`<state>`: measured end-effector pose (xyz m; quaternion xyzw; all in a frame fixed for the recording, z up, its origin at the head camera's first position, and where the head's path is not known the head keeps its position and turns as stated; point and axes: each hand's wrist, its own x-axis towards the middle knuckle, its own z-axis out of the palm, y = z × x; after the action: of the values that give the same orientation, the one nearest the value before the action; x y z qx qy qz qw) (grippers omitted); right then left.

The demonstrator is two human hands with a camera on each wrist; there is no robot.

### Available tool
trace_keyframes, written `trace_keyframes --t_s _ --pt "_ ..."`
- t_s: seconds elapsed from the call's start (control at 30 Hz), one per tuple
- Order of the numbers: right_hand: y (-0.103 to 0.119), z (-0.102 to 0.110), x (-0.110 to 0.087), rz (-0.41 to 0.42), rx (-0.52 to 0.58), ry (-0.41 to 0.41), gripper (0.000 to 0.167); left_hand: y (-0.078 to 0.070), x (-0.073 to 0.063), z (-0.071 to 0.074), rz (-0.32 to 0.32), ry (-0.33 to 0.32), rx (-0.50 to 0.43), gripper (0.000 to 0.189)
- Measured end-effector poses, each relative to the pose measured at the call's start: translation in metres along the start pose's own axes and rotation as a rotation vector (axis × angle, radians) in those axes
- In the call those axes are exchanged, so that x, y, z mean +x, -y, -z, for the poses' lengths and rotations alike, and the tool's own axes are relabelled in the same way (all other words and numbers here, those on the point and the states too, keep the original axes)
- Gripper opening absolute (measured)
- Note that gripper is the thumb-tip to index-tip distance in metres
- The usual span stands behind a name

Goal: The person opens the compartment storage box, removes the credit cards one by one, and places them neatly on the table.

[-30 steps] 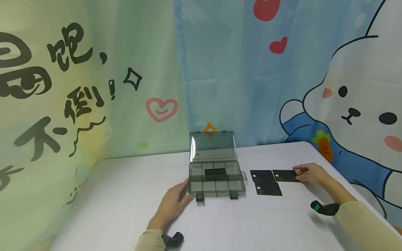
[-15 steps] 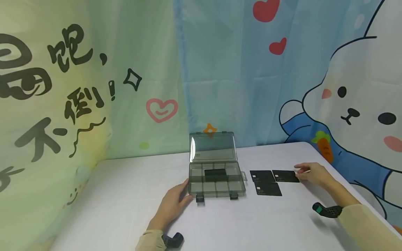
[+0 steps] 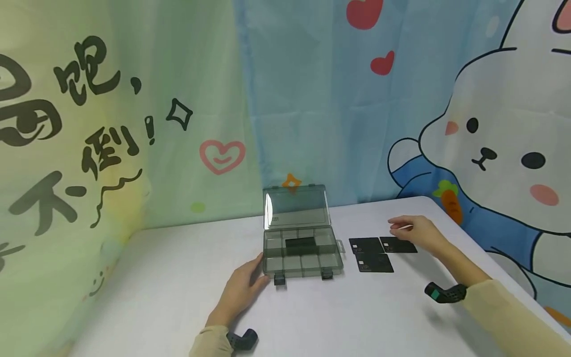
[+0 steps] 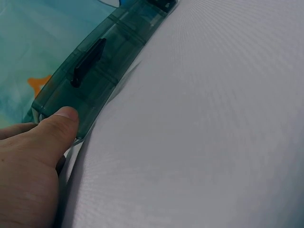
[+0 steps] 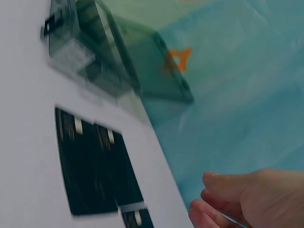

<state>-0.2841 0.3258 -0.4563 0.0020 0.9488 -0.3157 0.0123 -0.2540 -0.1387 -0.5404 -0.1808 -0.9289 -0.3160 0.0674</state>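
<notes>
A translucent grey-green compartment box (image 3: 272, 265) sits on the table with its lid (image 3: 296, 208) raised. Across its middle dividers shows a black rectangle (image 3: 301, 246). My left hand (image 3: 241, 287) holds the box's front left corner, thumb (image 4: 64, 121) on the front wall and fingers along the left side. To the right lie three black cards printed VIP: a rear left card (image 3: 366, 245), a rear right card (image 3: 401, 246) and a front card (image 3: 374, 263). My right hand (image 3: 419, 232) is raised over the rear right card, fingers loosely bent, holding nothing.
A white cloth covers the table (image 3: 334, 317). Close behind it hangs a printed curtain (image 3: 303, 99) with hearts and a rabbit. Two black latches hang at the box's front, the right one being a latch (image 3: 327, 273). A small loop (image 3: 341, 246) juts from its right side.
My right hand has come off the rear right card, moving up and left. The cards and box stay put, and my left hand keeps its place. The head view has shifted slightly.
</notes>
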Motion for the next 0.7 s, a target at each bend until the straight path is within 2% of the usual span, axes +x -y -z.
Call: trace_keyframes --t_s 0.17,0.3,0.57,0.7 --pt "0.033 -0.005 -0.002 0.047 0.036 0.017 0.045 0.001 0.0 -0.001 -0.011 -0.01 0.004 0.064" --pt "0.051 -0.01 -0.001 0.086 0.067 0.034 0.043 0.001 0.001 -0.002 -0.007 -0.014 -0.001 0.064" --pt "0.078 -0.023 0.006 0.156 0.118 0.058 0.042 0.003 0.003 -0.005 0.024 0.0 0.011 0.065" --pt "0.091 -0.032 0.011 0.185 0.137 0.078 0.041 0.004 0.002 -0.004 0.018 -0.005 0.011 0.066"
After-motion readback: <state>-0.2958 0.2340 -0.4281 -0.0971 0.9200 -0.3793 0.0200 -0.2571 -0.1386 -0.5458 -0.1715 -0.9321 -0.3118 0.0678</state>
